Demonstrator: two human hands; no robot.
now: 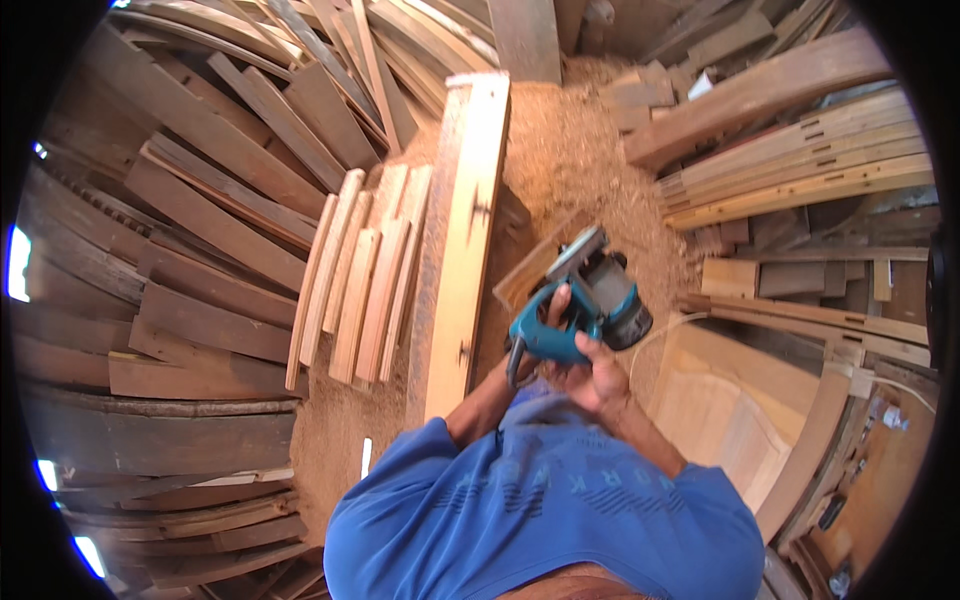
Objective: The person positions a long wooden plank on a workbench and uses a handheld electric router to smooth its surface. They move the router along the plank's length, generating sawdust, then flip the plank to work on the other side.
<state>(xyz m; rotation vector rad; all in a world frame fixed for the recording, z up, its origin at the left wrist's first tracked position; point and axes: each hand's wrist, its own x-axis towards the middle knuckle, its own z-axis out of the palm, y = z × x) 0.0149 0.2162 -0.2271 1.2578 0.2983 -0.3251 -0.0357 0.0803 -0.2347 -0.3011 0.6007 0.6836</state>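
A teal corded power tool (550, 335) with a looped handle, a grey metal part and a dark round motor end is held up in front of my blue shirt. My left hand (559, 303) is wrapped around its handle, and much of that hand is hidden behind the tool. From below, my right hand (600, 378) grips the body, its thumb lying along the near side. Just beyond the tool is a brown board (535, 275), tilted; I cannot tell if they touch. Left of my hands, a long pale timber beam (462, 250) runs away from me, with dark slots cut in it.
Several narrow wood pieces (357, 300) lie left of the beam. Brown boards (215, 250) are stacked along the left side. Sawdust and shavings (560, 130) cover the floor ahead. At right are slotted timbers (800, 150) and a pale wooden panel (715, 400), with a thin cord (655, 335) nearby.
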